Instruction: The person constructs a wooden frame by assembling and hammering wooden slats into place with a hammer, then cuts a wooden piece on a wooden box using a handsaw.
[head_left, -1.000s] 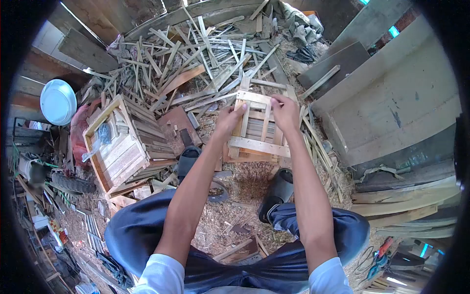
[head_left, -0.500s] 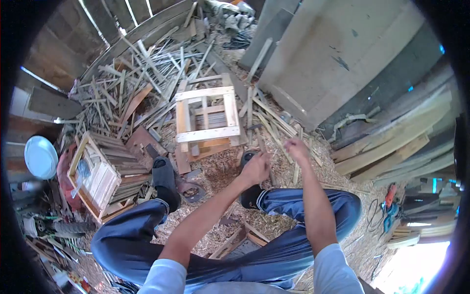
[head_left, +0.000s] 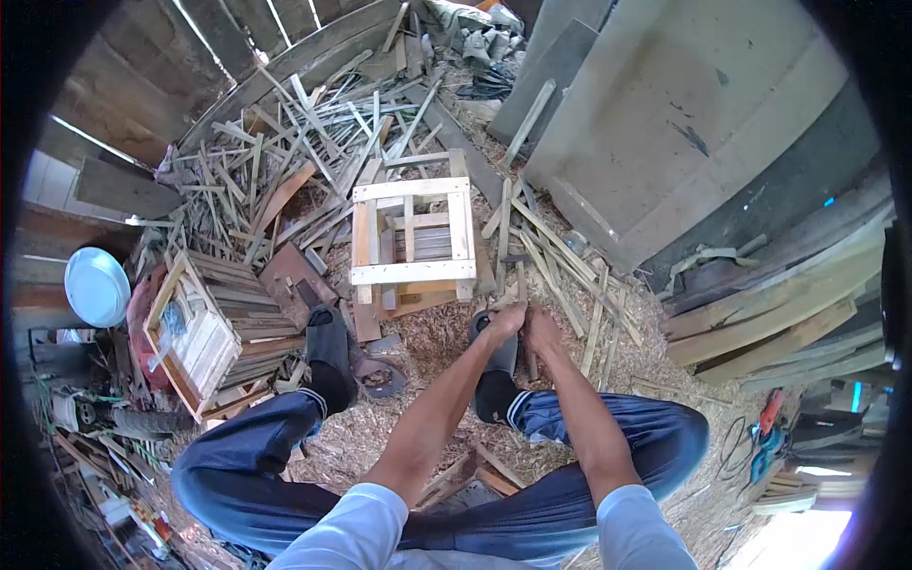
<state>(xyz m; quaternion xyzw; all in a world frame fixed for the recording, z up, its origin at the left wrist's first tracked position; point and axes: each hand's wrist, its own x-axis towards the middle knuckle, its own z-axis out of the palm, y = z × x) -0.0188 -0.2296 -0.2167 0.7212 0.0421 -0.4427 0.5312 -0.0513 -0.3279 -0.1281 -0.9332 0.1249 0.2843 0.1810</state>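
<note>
A hammer (head_left: 517, 258) lies just ahead of both hands (head_left: 507, 319) (head_left: 542, 330), fingers curled (grip unclear). It looks dark-headed, near a wooden frame (head_left: 413, 275).

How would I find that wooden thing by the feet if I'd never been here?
Look for the big messy heap of thin wooden strips. Between it and the dark grey sandals sits a pale wooden frame. It has two wide, light bars and see-through gaps, while the slatted wooden crate on the left holds crinkly clear plastic.
</note>
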